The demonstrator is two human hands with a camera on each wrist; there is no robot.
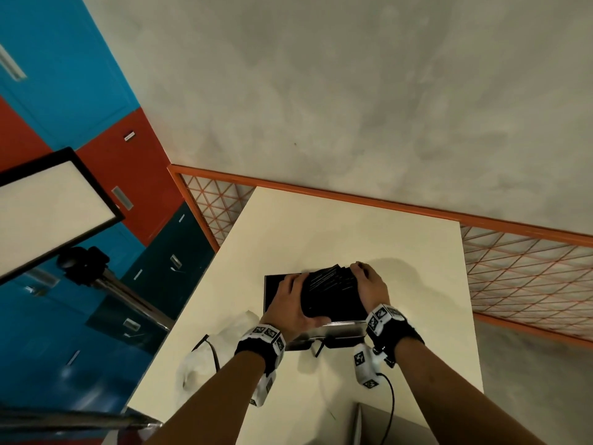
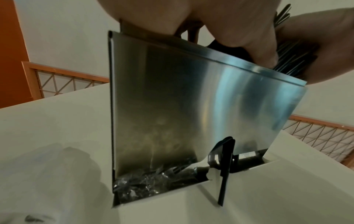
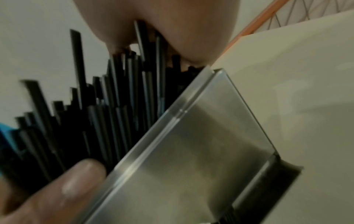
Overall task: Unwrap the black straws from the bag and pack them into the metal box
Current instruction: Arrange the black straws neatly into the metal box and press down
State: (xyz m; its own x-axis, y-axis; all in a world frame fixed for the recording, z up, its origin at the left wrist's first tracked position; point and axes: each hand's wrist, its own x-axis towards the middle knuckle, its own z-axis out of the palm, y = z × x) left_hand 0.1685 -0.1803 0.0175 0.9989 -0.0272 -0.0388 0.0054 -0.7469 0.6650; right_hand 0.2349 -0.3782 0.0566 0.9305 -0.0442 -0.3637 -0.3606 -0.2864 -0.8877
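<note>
Left hand (image 1: 293,300): forearm extended forward, banded at the wrist, fingers spread and curled round the left side of a held bundle, thumb along the near edge. Right hand (image 1: 370,285): forearm extended likewise, wrist banded, fingers curled over the bundle's far right end.

Black straws (image 1: 330,289) crowd the metal box (image 1: 274,292); its left end open

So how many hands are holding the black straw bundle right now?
2. The left hand grips the bundle of black plastic straws on its left side, the right hand on its right, over the shiny rectangular metal box.
</note>
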